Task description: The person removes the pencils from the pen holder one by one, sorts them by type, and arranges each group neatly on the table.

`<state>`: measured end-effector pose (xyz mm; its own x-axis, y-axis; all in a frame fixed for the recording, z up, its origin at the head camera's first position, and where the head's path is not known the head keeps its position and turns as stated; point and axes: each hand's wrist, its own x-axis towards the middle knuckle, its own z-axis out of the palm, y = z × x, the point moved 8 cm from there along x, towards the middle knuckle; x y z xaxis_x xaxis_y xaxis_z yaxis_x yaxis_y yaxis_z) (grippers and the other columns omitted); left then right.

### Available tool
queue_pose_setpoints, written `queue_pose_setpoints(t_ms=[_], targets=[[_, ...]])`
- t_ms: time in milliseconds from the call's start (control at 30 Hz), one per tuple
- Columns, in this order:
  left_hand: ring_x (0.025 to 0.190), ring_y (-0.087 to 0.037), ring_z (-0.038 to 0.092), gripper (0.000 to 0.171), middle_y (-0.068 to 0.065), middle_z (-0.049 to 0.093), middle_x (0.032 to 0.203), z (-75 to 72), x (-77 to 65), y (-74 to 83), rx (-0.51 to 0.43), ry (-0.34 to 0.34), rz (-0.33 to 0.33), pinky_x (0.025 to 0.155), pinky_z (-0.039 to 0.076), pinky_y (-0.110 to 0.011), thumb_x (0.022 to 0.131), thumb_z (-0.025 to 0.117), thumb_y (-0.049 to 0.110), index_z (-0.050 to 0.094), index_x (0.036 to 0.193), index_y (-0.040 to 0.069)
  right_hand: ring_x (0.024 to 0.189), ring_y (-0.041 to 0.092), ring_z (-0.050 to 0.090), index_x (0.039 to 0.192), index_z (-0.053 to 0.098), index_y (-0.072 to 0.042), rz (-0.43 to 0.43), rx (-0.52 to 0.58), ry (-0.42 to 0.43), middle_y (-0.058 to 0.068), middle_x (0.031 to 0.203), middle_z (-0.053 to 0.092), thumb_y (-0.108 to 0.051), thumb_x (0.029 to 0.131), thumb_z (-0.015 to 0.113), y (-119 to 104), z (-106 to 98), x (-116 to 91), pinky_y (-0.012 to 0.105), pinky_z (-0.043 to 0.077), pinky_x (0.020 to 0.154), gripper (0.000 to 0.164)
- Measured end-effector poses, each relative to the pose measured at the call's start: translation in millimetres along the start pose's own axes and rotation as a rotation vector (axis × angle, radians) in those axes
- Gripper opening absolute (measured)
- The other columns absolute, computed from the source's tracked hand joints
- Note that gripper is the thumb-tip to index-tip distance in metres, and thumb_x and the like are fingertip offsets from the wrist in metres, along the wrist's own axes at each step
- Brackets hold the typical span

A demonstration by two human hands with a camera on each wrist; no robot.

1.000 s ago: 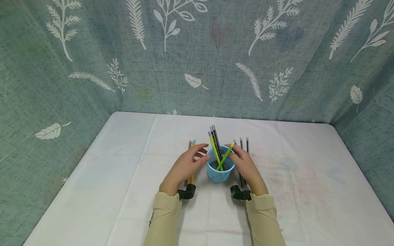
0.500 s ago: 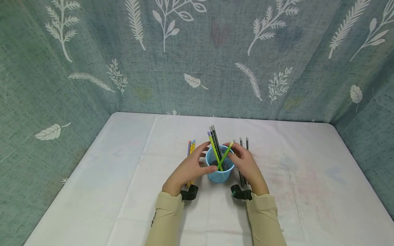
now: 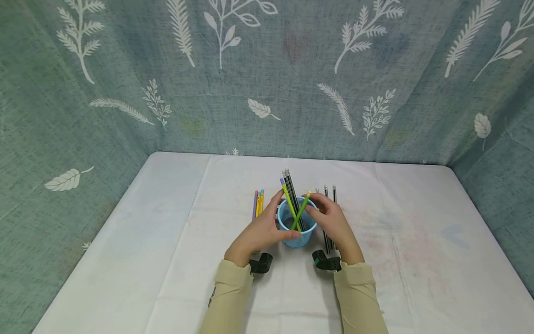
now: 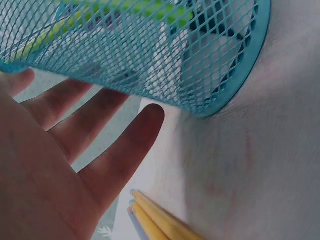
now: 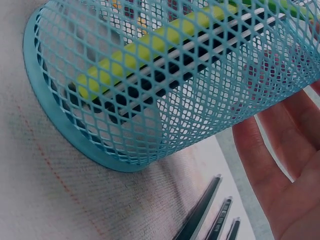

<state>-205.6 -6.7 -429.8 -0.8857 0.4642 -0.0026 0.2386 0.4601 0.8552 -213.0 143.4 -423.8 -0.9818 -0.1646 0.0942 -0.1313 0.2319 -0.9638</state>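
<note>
A light blue mesh pencil cup (image 3: 295, 242) stands upright between both hands. Inside lean several black pencils (image 3: 290, 185), a yellow-green pencil (image 3: 287, 192) and a green pencil (image 3: 302, 209) tilted to the right. My left hand (image 3: 262, 229) curves round the cup's left side, thumb at the front rim; its fingers (image 4: 92, 127) spread along the mesh. My right hand (image 3: 333, 223) holds the right side, its thumb at the rim close to the green pencil. Its fingers (image 5: 257, 155) reach behind the mesh in the right wrist view.
Yellow pencils (image 3: 260, 202) and a purple pencil (image 3: 255, 204) lie left of the cup, partly hidden by the left hand. Several black pencils (image 3: 327, 199) lie at the right. A white cloth (image 3: 417, 241) covers the table; a leaf-patterned curtain (image 3: 225, 116) hangs behind.
My left hand has moved right, from beside the cup to round it, its thumb now at the front rim. The green pencil's top has shifted left. The cup has slid slightly left.
</note>
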Motion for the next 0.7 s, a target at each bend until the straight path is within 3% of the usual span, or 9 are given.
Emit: queue_pose_setpoints(t_ms=[167, 267, 367, 433, 600, 700], targets=[[0.111, -0.023, 0.046, 0.102, -0.001, 0.039, 0.13, -1.8, -4.0, 19.5, -0.048, -0.011, 0.044, 0.087, 0.038, -0.041, 0.066, 0.076, 0.043, 0.008, 0.141, 0.034, 0.119, 0.017, 0.042, 0.122, 0.054, -0.012, 0.018, 0.0, 0.007, 0.003, 0.127, 0.049, -0.03, 0.088, 0.057, -5, 1, -1, 0.042, 0.035, 0.095, 0.039], [0.109, -0.024, 0.047, 0.098, 0.0, 0.043, 0.127, -0.9, -3.3, 17.8, -0.057, -0.026, 0.034, 0.086, 0.039, -0.04, 0.065, 0.076, 0.043, 0.014, 0.14, 0.033, 0.119, 0.018, 0.042, 0.121, 0.054, -0.011, 0.01, -0.003, -0.001, 0.005, 0.128, 0.048, -0.024, 0.089, 0.056, -20, 1, -6, 0.042, 0.035, 0.095, 0.035], [0.107, -0.02, 0.048, 0.097, 0.004, 0.044, 0.125, 3.0, 1.2, 2.3, -0.021, -0.025, 0.01, 0.084, 0.041, -0.038, 0.062, 0.074, 0.054, 0.014, 0.138, 0.041, 0.118, 0.019, 0.043, 0.121, 0.055, -0.01, -0.01, -0.024, -0.003, 0.007, 0.128, 0.049, -0.019, 0.09, 0.054, -34, 2, -10, 0.042, 0.036, 0.094, 0.032], [0.107, -0.02, 0.049, 0.097, 0.002, 0.046, 0.124, 3.2, 1.0, 1.3, -0.008, -0.027, -0.004, 0.083, 0.041, -0.038, 0.062, 0.073, 0.054, 0.014, 0.138, 0.041, 0.117, 0.019, 0.044, 0.121, 0.055, -0.009, -0.017, -0.044, 0.002, 0.006, 0.127, 0.049, -0.018, 0.09, 0.054, -39, 3, -11, 0.041, 0.037, 0.093, 0.033], [0.108, -0.019, 0.047, 0.098, 0.0, 0.042, 0.13, 3.5, 0.2, 0.4, 0.012, -0.03, -0.023, 0.085, 0.041, -0.04, 0.063, 0.072, 0.055, 0.012, 0.139, 0.039, 0.12, 0.022, 0.041, 0.124, 0.052, -0.009, 0.01, -0.089, -0.001, 0.008, 0.129, 0.047, -0.02, 0.09, 0.055, -41, 4, -12, 0.044, 0.034, 0.095, 0.037], [0.113, -0.018, 0.044, 0.099, 0.001, 0.035, 0.137, 3.5, -0.4, -0.1, 0.022, -0.032, -0.033, 0.087, 0.039, -0.043, 0.064, 0.072, 0.056, 0.011, 0.139, 0.04, 0.12, 0.021, 0.04, 0.125, 0.051, -0.013, 0.034, -0.108, -0.002, 0.005, 0.129, 0.047, -0.026, 0.089, 0.056, -31, 5, -8, 0.046, 0.032, 0.096, 0.039]])
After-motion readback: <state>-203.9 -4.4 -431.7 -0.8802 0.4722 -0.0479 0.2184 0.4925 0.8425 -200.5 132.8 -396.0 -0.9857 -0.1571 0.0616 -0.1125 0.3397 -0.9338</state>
